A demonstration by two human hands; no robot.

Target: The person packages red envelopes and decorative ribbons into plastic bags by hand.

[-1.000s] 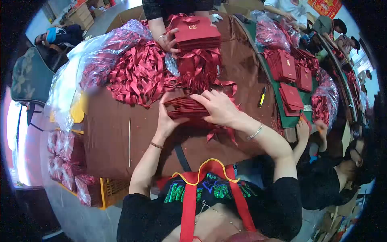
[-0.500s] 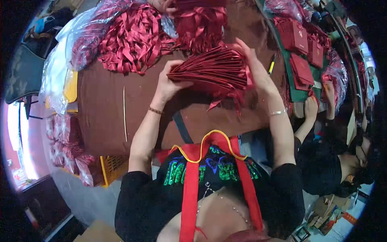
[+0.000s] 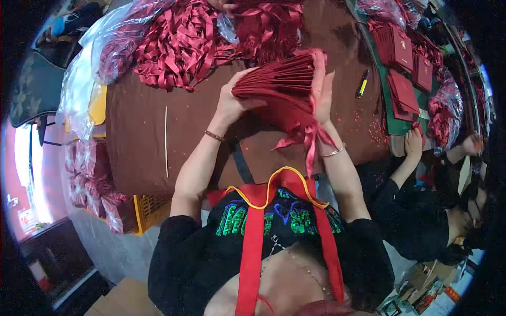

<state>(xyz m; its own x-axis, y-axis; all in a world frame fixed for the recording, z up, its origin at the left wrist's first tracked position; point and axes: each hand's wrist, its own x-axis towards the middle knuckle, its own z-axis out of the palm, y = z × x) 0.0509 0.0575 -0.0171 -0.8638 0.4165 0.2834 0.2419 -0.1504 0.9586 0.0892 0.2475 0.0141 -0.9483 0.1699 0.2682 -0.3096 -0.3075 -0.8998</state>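
Between my hands is a fanned stack of flat, folded dark-red pieces (image 3: pixel 276 81); they look like paper bags with ribbon handles. My left hand (image 3: pixel 230 102) is closed around the stack's narrower left end. At the wider right end, my right hand (image 3: pixel 324 100) presses on the ribbon edge, its fingers pointing up and partly hidden. Loose red ribbons (image 3: pixel 311 138) dangle below the right end, beside that wrist. The stack is held above the brown-covered table (image 3: pixel 139 126).
Ahead lie a heap of red ribbons (image 3: pixel 176 47) and another ribboned stack (image 3: pixel 269 31), with someone's hand above. A yellow-black cutter (image 3: pixel 362 84) and a thin stick (image 3: pixel 166 142) lie on the table. At right, a person's hand (image 3: pixel 415 143) is near red bags (image 3: pixel 403 95).
The stack has turned so its ribbon edge stands up more and its ribbons hang lower. My right hand has moved down and inward along that edge. The view has shifted slightly.
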